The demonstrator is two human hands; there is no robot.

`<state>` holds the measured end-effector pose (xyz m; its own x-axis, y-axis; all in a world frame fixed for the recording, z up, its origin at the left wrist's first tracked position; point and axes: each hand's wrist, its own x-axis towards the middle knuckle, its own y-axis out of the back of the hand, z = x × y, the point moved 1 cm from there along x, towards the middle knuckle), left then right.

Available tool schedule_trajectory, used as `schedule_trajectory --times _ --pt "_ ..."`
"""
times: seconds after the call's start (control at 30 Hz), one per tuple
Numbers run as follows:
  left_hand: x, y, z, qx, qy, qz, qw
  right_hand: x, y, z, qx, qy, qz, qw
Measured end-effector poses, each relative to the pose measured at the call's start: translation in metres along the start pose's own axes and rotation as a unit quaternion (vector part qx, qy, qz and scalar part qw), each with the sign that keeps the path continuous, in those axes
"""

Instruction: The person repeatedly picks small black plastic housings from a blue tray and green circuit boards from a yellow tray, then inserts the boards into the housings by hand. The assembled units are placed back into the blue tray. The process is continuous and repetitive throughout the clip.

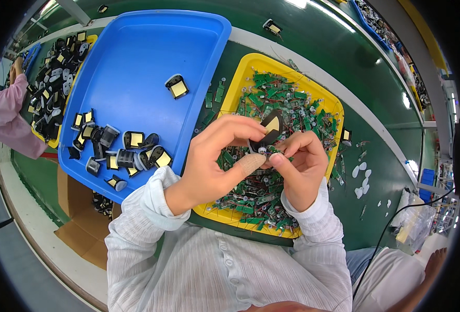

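Note:
Between thumb and fingers, my left hand (217,161) grips a black plastic housing (272,126) with a cream-yellow pad, tilted up over the yellow tray (233,93). Close against it, my right hand (303,166) pinches a small green circuit board (272,150) with thin wires at the housing's lower end; my fingers partly hide the board. A bandage wraps my left thumb. Below both hands the tray is heaped with green circuit boards (261,200) carrying wires and small round pale parts.
A blue tray (147,41) at left holds several black housings (131,151). Beyond it, a yellow tray (58,88) is piled with similar pieces beside a person in a pink sleeve (11,114). White pieces (362,179) lie on the green table (380,125). A cardboard box (79,218) stands lower left.

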<state>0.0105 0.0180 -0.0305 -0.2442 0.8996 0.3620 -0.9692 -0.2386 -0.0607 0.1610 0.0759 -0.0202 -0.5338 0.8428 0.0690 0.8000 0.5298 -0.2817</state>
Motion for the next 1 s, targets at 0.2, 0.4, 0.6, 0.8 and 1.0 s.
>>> schedule_trajectory --times 0.2,0.4,0.6,0.8,1.0 --pt "0.0 0.001 0.002 0.027 -0.014 -0.012 0.999 0.001 -0.003 -0.003 -0.013 0.007 0.0 1.0" --pt "-0.001 0.001 -0.001 0.006 -0.021 -0.008 1.0 -0.004 -0.001 -0.001 -0.034 -0.018 -0.001 0.999" --pt "-0.001 0.003 -0.002 0.011 -0.033 -0.015 0.999 -0.005 -0.001 0.0 -0.043 -0.019 -0.007 0.999" --pt "-0.002 0.003 -0.002 0.003 -0.029 -0.01 1.0 -0.004 -0.004 0.002 -0.049 -0.01 -0.001 0.999" --pt "-0.003 0.008 -0.001 0.047 -0.029 -0.022 0.998 0.007 0.006 0.004 -0.238 0.227 0.066 0.942"
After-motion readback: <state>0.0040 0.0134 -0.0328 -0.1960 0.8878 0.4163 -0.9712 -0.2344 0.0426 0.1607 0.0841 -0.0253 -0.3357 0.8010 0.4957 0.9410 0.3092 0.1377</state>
